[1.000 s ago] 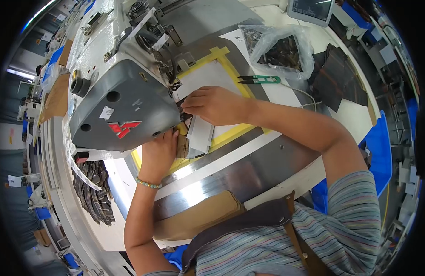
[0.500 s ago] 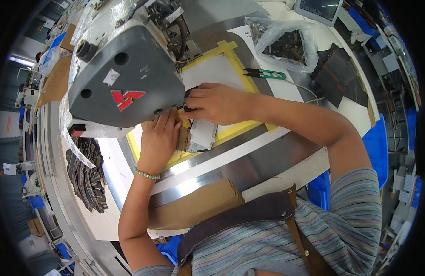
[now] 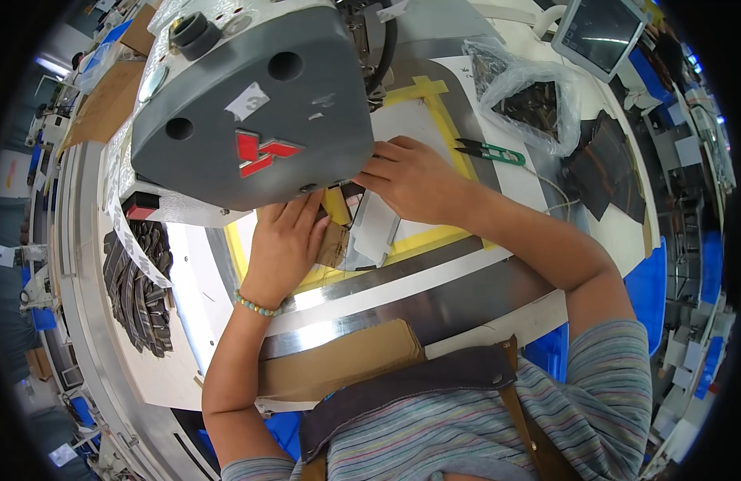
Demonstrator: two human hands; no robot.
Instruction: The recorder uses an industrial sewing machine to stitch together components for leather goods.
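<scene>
Left hand point(image 3: 282, 244) lies palm-down, fingertips at the lower edge of the grey machine head point(image 3: 214, 132), thumb against a brown piece point(image 3: 334, 244); right hand point(image 3: 410, 183) curls at its right edge. Can't tell either grip. White plate point(image 3: 376, 228) between hands, inside yellow tape border point(image 3: 434, 239). Tight under head; bare metal point(image 3: 486, 293) nearer body. Red emblem point(image 3: 247, 147), torn white label point(image 3: 247, 102) on head.

Flat brown piece point(image 3: 333, 245) by left hand point(image 3: 280, 250), slanted white plate point(image 3: 376, 229) near right hand point(image 3: 412, 181)
</scene>
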